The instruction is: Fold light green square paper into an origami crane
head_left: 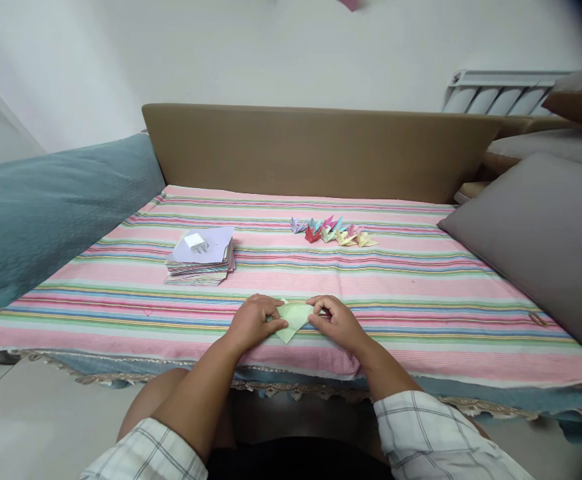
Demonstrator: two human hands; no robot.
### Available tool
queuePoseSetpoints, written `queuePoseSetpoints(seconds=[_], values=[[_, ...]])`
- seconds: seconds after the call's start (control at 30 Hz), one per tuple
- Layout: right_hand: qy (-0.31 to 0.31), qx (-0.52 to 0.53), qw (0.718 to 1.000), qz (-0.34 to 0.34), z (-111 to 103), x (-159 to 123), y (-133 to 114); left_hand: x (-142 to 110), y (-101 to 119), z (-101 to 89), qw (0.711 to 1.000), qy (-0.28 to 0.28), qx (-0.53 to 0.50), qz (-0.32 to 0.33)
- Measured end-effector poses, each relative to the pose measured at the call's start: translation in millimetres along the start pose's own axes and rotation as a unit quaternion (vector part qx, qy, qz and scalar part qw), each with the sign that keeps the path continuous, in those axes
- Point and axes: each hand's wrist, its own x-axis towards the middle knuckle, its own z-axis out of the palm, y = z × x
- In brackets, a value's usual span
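Observation:
A light green sheet of origami paper [295, 319], folded to a pointed shape, is held between my hands above the striped cloth. My left hand [257, 323] pinches its left side with thumb and fingers. On the right edge, my right hand [337, 323] grips a corner between thumb and fingertips. One point of the paper faces down toward me. Farther back lie several folded paper cranes [331, 231] in purple, blue, red, pink, green and yellow, grouped in two rough rows.
Left of my hands is a stack of origami paper [201, 267] with a white plug adapter [195, 242] on top. A grey pillow [535, 247] leans at the right. The brown backrest [315, 150] stands behind the striped cloth [121, 300]. A small brown loop [537, 319] lies near the pillow.

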Motion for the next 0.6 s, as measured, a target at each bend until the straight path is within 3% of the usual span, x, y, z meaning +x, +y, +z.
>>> queuePoseSetpoints(seconds=[0.23,0.6], values=[[-0.021,-0.072,0.993,-0.091,2.3,2.2,-2.6,-0.6,0.1,-0.4,1.000,0.007,0.001,0.018],[-0.041,-0.137,0.982,-0.126,0.9,2.4,-5.6,-2.9,0.8,-1.3,0.992,0.002,0.081,0.094]])
